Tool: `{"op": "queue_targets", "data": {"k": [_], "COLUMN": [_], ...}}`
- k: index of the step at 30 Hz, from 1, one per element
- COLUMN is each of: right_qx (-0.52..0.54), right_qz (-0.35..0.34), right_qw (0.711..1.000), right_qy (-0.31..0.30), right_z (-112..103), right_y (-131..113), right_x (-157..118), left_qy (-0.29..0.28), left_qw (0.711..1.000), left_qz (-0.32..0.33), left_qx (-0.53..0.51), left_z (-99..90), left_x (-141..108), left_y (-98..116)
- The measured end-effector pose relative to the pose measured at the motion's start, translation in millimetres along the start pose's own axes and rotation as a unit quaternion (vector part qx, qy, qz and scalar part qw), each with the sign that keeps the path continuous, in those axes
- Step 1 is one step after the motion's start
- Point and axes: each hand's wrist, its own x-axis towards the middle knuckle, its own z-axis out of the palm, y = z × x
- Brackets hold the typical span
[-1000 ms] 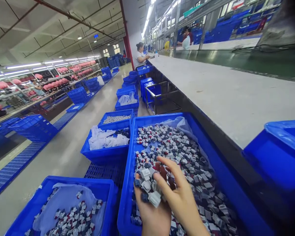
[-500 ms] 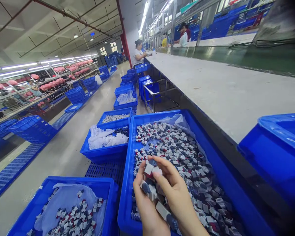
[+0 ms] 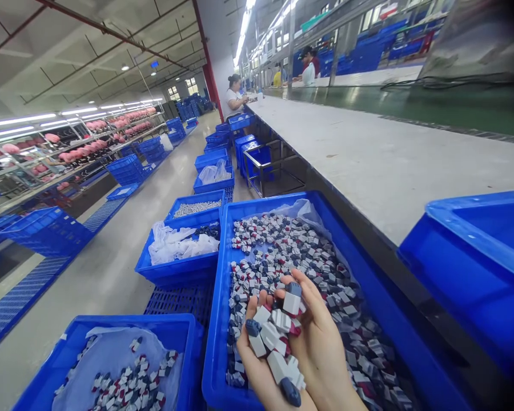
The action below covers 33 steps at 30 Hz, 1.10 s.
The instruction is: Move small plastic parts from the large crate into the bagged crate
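My left hand (image 3: 260, 374) and my right hand (image 3: 328, 351) are cupped side by side, palms up, above a large blue crate. Lying in them is a heap of small plastic pieces (image 3: 270, 335), light grey with dark blue ends and some dark red parts. The fingers of my right hand curl round one grey and blue piece (image 3: 292, 302) at the top of the heap. Under my hands, the large blue crate (image 3: 217, 337) holds many loose pieces (image 3: 300, 245) of the same kind on a clear plastic liner.
At lower left, another blue crate (image 3: 132, 321) holds similar pieces on a liner. Smaller crates (image 3: 180, 273) line the aisle ahead. A long white worktable (image 3: 346, 154) runs along the right, with a blue bin (image 3: 462, 251) by its near edge. A person (image 3: 235, 97) sits farther along.
My hands have opened out from a closer cup and moved slightly right, so the heap of pieces shows more fully. The view has shifted a little.
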Motion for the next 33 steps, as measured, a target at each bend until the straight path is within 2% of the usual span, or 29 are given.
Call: {"op": "queue_targets", "data": {"k": [3,6,10,13,16,18,21,25,29,31,33], "right_qx": [0.015,0.041,0.097,0.121,0.119,0.104,0.078,0.059,0.045,0.039,0.033], "right_qz": [-0.002,-0.005,0.022,0.046,0.042,0.035,0.021,0.001,-0.005,-0.01,-0.015], "right_qw": [1.0,0.999,0.995,0.992,0.992,0.994,0.996,0.997,0.997,0.998,0.998], "right_qy": [0.004,0.024,0.017,0.007,0.02,0.025,0.032,0.053,0.062,0.055,0.055], "right_z": [0,0,-2,-4,-4,-4,-3,-3,-1,2,4], "right_y": [-2,-5,-7,-6,-5,-4,-5,-6,-5,-5,-5], "right_x": [0,1,4,5,5,4,2,0,-3,-5,-7], "left_qy": [-0.042,-0.064,-0.069,-0.067,-0.059,-0.059,-0.072,-0.106,-0.147,-0.158,-0.157], "left_qw": [0.998,0.983,0.922,0.876,0.849,0.842,0.86,0.915,0.973,0.979,0.975], "left_qz": [0.022,0.087,0.19,0.233,0.258,0.269,0.266,0.221,0.099,0.054,0.081], "left_qx": [0.038,0.146,0.329,0.418,0.458,0.464,0.43,0.319,0.151,0.114,0.133], "left_z": [-8.6,-19.4,-29.3,-32.6,-34.7,-35.7,-36.3,-35.3,-34.2,-34.9,-35.6], "left_x": [8,14,18,19,20,19,17,17,20,22,21], "left_y": [-3,-5,-1,4,4,2,-3,-9,-13,-13,-12]}}
